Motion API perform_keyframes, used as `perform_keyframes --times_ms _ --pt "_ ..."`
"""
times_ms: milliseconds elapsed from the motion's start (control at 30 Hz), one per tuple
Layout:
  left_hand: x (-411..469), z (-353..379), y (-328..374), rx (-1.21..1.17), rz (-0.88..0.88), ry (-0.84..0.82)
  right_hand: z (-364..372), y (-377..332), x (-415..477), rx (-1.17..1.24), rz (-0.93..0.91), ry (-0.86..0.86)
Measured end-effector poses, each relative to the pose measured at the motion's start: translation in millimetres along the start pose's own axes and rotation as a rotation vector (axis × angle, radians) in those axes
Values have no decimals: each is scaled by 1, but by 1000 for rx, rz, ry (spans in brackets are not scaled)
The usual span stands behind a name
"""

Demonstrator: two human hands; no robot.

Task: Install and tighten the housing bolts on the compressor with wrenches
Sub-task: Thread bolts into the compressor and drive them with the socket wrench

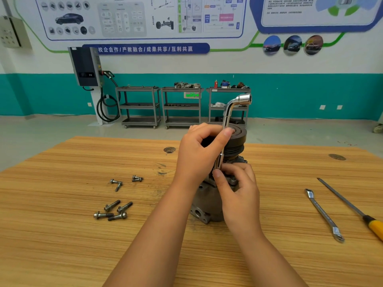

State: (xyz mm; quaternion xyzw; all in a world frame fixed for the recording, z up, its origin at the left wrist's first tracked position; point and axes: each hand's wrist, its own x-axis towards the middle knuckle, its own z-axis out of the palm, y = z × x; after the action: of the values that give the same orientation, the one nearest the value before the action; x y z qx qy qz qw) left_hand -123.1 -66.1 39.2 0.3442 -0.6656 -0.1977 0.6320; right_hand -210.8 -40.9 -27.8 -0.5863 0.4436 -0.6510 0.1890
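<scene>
A: Right hand, lower centre: why pinched so low?
B: Probably to seat the L-wrench socket on the compressor, mid-frame on the table; left hand grips the shaft above, likely to turn it
A: Wrench axis?
B: Near upright, bent head pointing frame-right

Your left grip holds the bent wrench upright on the compressor. Your right grip pinches its low end.
</scene>
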Motion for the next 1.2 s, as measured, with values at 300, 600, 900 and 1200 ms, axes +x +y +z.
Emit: perform_keyframes --times_ms 300,600,900,1200 --pt "2 -2 -4 -42 -17 3 1 -3 0 -27 2 13" --pt "1 -1 -4 -19 8 -7 1 -4 -3 -10 -8 0" --pt "1 -3 2 4 -16 -44 0 -2 -2 -20 6 -4" --pt "-1 -1 1 54 21 -19 1 -2 0 -39 -20 11"
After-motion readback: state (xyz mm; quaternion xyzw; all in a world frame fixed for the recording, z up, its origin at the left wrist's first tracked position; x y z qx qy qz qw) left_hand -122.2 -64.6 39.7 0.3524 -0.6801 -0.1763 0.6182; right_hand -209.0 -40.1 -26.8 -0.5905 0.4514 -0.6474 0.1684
